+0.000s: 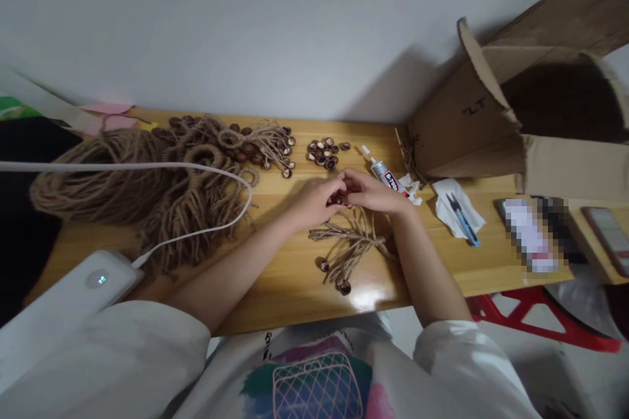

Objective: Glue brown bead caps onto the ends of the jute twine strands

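Pinching a mostly hidden dark piece (338,198), left hand (314,201) meets right hand (376,191).

Soft even indoor light, glare on the table (373,298) front edge, wide-angle bending at edges, pixelated patch right

Small dark nut shell (339,198), mostly hidden, frayed jute twine bundle (350,245) lying flat just below, strands splayed, shell-tipped
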